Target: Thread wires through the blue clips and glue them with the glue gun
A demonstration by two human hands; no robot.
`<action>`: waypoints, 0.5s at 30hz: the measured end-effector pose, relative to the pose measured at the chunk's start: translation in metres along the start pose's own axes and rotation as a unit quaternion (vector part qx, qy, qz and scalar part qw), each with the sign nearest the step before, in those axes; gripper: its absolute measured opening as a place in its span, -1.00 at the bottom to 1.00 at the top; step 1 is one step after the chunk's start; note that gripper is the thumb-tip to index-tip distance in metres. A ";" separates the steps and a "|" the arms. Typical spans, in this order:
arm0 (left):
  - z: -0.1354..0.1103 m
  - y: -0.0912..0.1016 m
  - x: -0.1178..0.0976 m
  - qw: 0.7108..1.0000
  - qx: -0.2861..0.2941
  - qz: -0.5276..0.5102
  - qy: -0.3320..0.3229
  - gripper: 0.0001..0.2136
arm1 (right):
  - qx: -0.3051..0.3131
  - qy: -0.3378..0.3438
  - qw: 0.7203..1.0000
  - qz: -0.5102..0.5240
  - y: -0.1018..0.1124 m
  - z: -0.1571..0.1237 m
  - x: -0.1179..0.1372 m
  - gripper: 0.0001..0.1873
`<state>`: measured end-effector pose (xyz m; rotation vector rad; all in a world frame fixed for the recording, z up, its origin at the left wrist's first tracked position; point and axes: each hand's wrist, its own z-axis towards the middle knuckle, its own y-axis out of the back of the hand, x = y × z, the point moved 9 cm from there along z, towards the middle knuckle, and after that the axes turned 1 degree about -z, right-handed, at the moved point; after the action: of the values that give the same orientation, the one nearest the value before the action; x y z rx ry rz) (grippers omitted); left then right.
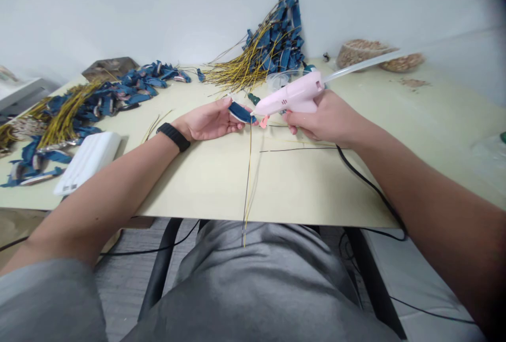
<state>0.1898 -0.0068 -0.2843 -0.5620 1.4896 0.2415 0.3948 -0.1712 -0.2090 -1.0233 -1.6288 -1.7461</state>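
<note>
Left of the left hand, bundled blue fabric strips (67, 120) on yellow stems lie on the pale tabletop (205, 184). Left hand (205, 120): fingers and thumb closed on a small blue fabric strip (241, 113), its thin stem hanging toward the table edge. Just right of the strip: nozzle of a pink hot glue gun (292, 97), contact unclear. Right hand (328, 118): clamped round the gun's handle. Clear glue stick (363, 62) projects rearward; black power cord (367, 184) runs below the right hand.

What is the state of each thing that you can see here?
Left hand, palm up, holding blue strip at fingertips.
Right hand, gripping glue gun.
Glue gun, nozzle pointing toward blue strip.
Glue stick, loaded in gun's rear.
Wires, hanging from strip.
Cord, slack over table edge.
</note>
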 end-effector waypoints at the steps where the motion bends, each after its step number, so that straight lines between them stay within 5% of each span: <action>1: 0.000 0.000 0.000 1.000 0.000 0.002 0.001 -0.50 | 0.002 0.003 1.000 0.000 -0.001 0.000 0.001 -0.65; 15: -0.001 -0.008 -0.001 0.999 0.044 -0.030 -0.008 -0.50 | 0.008 0.015 1.000 0.003 -0.002 0.001 0.000 -0.75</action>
<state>0.1930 -0.0137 -0.2815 -0.5313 1.4581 0.1334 0.3935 -0.1703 -0.2101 -0.9905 -1.6168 -1.7332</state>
